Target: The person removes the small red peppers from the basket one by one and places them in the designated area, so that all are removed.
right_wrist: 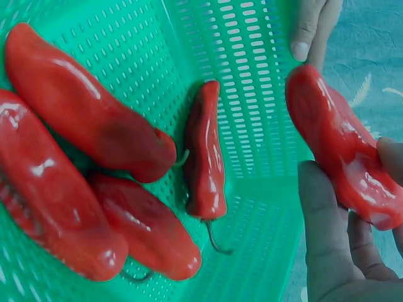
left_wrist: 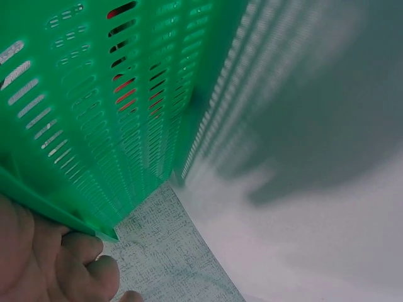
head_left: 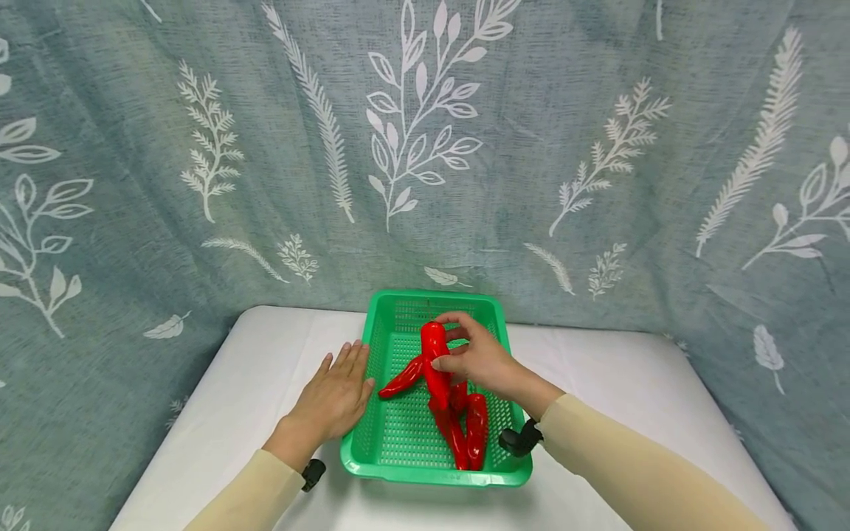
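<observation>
My right hand [head_left: 488, 361] grips a glossy red pepper [head_left: 434, 354] between thumb and fingers, over the green plastic basket [head_left: 432, 479]. In the right wrist view the held pepper [right_wrist: 337, 141] is raised apart from several others lying on the basket's slotted floor. One lying pepper [head_left: 401, 378] is to the left in the head view; another pepper [head_left: 477, 431] is near the front right. My left hand [head_left: 335, 391] rests against the basket's left rim, back up, with fingers extended. The left wrist view shows fingers [left_wrist: 82, 267] at the rim, partly cut off by the frame.
The basket stands on a white-covered table [head_left: 604, 376], near its back edge. Behind hangs a grey-green curtain [head_left: 505, 199] with white leaf prints. Dark bands are on both wrists, the right band [head_left: 521, 439] just above the basket's right rim.
</observation>
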